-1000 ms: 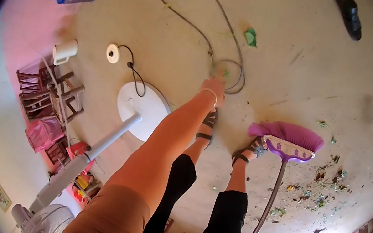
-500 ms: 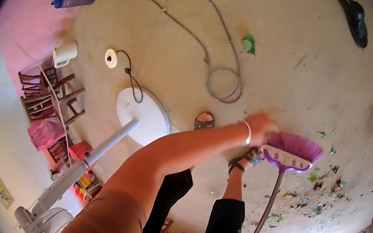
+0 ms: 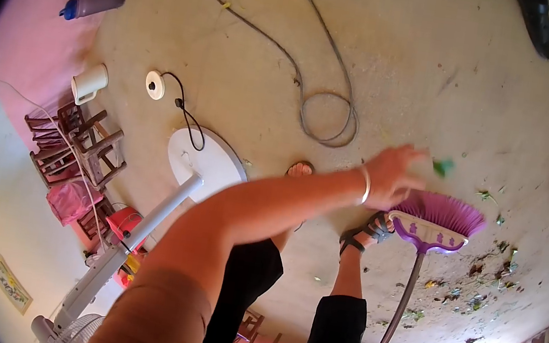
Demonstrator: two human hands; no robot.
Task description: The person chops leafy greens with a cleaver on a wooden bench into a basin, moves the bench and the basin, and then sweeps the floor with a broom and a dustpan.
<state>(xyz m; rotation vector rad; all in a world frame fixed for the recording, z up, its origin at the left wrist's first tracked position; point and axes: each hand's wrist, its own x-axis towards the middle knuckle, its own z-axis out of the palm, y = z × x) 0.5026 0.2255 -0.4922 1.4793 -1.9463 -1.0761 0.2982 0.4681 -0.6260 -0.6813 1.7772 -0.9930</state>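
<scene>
My left hand, with a bracelet on the wrist, reaches across my legs just above the purple broom head. Its fingers are stretched out and blurred. A small green scrap sits right off the fingertips, and contact is unclear. The broom's handle runs down to the bottom edge. My right hand is out of view. My sandalled foot stands beside the broom head.
Swept leaves and scraps lie right of the broom. A grey cable loop is on the floor ahead. A white fan base, small wooden stools, a mug, a bottle and a dark shoe surround the area.
My left hand swung from the cable loop over to the broom head. The green scrap beyond the loop is gone from there, and a green scrap now sits at my fingertips.
</scene>
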